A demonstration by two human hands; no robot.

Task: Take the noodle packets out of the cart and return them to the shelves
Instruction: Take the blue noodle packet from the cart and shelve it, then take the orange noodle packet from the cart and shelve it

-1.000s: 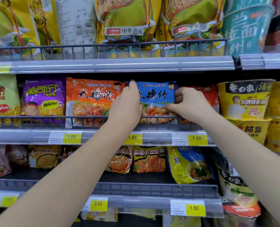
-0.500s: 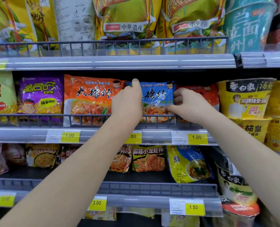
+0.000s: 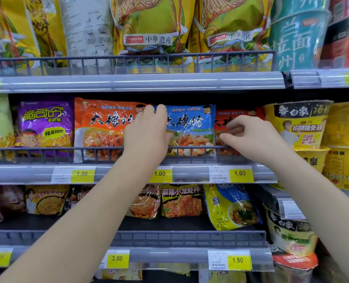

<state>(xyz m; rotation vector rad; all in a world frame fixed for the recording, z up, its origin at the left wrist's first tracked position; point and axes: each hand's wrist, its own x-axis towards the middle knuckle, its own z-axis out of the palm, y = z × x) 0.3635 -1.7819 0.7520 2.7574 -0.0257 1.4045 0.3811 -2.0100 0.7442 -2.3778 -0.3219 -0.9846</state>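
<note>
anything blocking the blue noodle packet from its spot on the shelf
Nothing visible. The blue packet already stands behind the wire rail between the orange packet and the red packet; the left hand grips its top edge.

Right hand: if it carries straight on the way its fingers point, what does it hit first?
Most likely the right edge of the blue packet, which the left hand grips. The right hand points leftward across the red packet; depth is unclear.
</note>
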